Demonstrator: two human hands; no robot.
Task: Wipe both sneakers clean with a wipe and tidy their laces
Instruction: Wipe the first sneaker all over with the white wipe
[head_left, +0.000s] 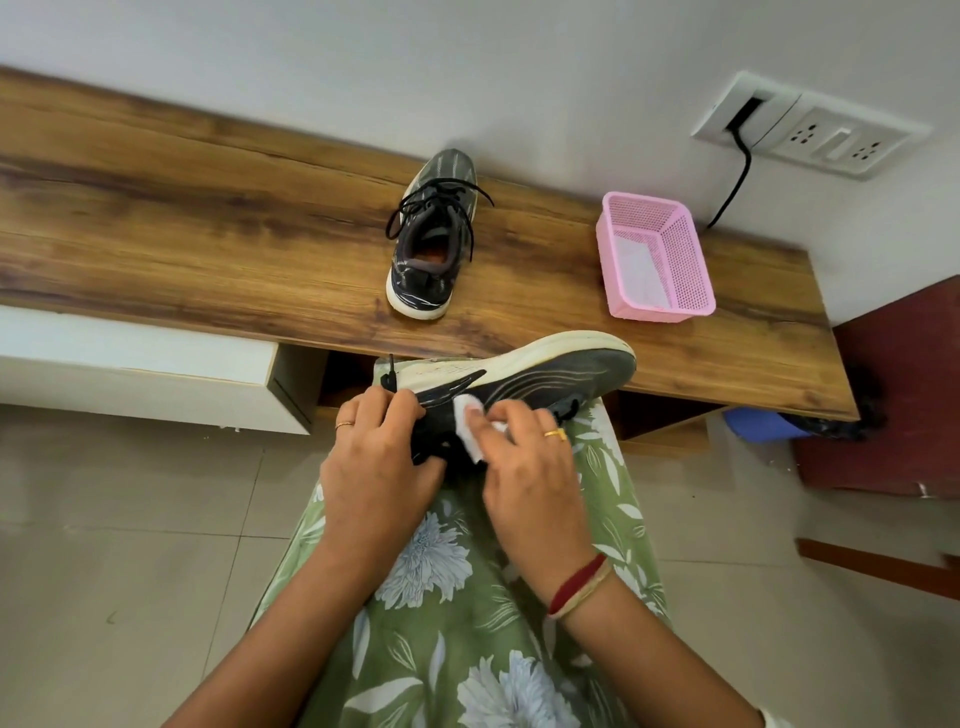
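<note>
Pink plastic mesh basket (688, 260) sits toward the right end of the wooden bench (208, 218), close to the back edge by the wall. A white sheet (636, 275) lies flat in its bottom: tissue or wipe, can't say which. Left of it, about mid-bench, the second sneaker (434, 234) stands upright on its sole, heel toward the front edge, black laces (441, 200) loose and splayed over the tongue.

Now the action: the held sneaker (519, 374) is off the bench, tipped on its side along the front edge, pale sole turned toward the bench, toe pointing right. Left hand (376, 467) has its fingers curled tight round the heel end, with a lace end poking up just above them. Right hand (530, 467) has its fingers bent over a small white wipe (470, 421), pressing it onto the dark side panel just beside the left hand. Under both hands lies a green floral garment (467, 597).
</note>
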